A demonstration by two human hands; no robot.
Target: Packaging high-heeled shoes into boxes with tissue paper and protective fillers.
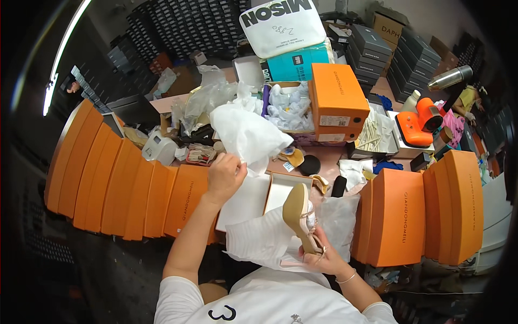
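Note:
My right hand [325, 258] is wrapped round a high-heeled sandal [295, 211], its beige sole facing up and left. The sandal has thin, glittery-looking straps and white stuffing inside. My left hand [225, 177] is raised with its fingers pinched on the lower edge of a white tissue sheet [245, 125], which billows up and away. Between my hands stands an open white-lined shoe box [276, 190]. Thin white wrapping paper [253, 237] lies over the near edge, below the sandal. Another shoe's heel [321, 183] shows just beyond the box.
Orange shoe boxes [110, 186] stand in a row on the left; more orange boxes [399, 216] stand on the right. Further back are stacked orange boxes [337, 97], a carton of crumpled tissue [291, 105], an orange device [414, 129], a round black item [309, 164] and a clear plastic sheet [341, 216].

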